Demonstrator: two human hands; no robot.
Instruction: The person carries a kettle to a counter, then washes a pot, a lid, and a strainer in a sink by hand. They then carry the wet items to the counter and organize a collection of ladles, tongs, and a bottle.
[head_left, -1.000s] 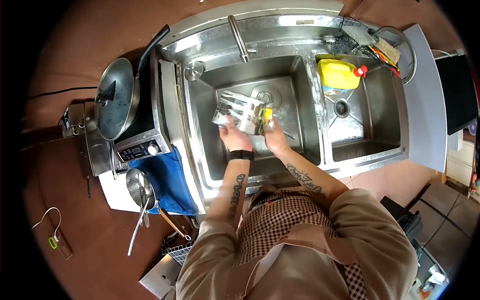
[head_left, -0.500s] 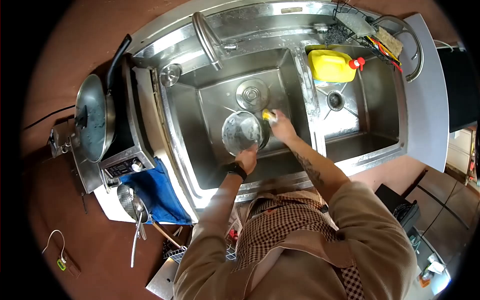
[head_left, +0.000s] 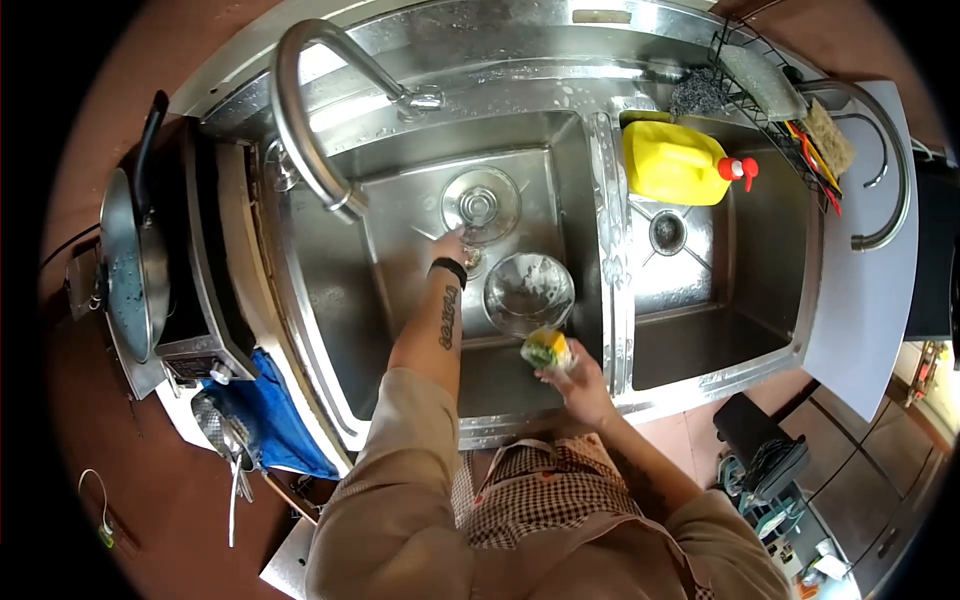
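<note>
My right hand (head_left: 583, 387) is closed on a yellow and green sponge (head_left: 545, 348), just below a wet glass bowl (head_left: 528, 292) in the left basin (head_left: 400, 190). My left hand (head_left: 455, 247) reaches into the same basin, beside the lower edge of a round glass lid (head_left: 482, 204) lying near the drain. A small shiny object (head_left: 474, 262) is at its fingertips; the fingers are partly hidden and blurred, so their grip is unclear.
A curved faucet (head_left: 300, 120) arches over the left basin. In the right basin stands a yellow jug (head_left: 675, 163) with a red cap. A wire rack (head_left: 765, 110) holds sponges at the back right. A pan (head_left: 130, 265) sits at the left.
My left hand has let go of the glass bowl and moved up toward the lid. The bowl now rests farther right. My right hand has moved down with the sponge. The camera view has shifted.
</note>
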